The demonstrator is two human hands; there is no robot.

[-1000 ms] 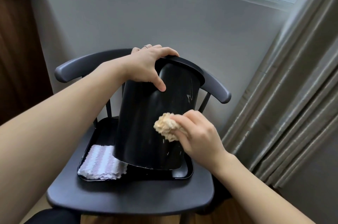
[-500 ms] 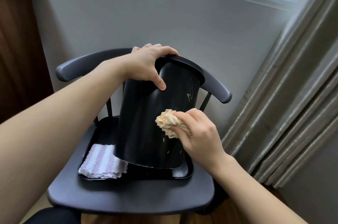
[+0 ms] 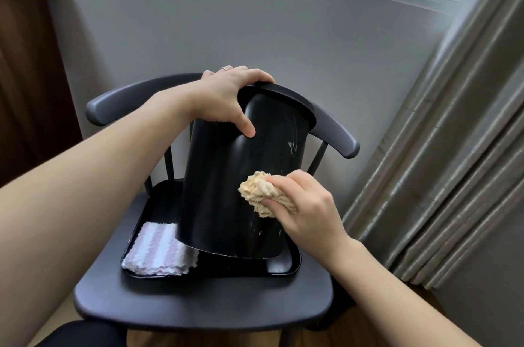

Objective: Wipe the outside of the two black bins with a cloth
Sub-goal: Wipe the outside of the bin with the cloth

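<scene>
Right hand (image 3: 307, 212) grip on cloth (image 3: 262, 195), against tilted black bin (image 3: 226, 190), unlabelled

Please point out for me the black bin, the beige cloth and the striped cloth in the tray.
black bin (image 3: 215, 190), head view, on its bare side wall.
beige cloth (image 3: 256, 189), head view, on its bunched middle.
striped cloth (image 3: 158, 250), head view, on its folded top face.

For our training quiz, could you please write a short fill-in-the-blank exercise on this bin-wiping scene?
1. The right hand presses a ____ cloth against the black bin.
2. The left hand grips the bin's ____.
3. The bin stands tilted in a black ____ on the chair.

Missing words: tan; rim; tray
</scene>
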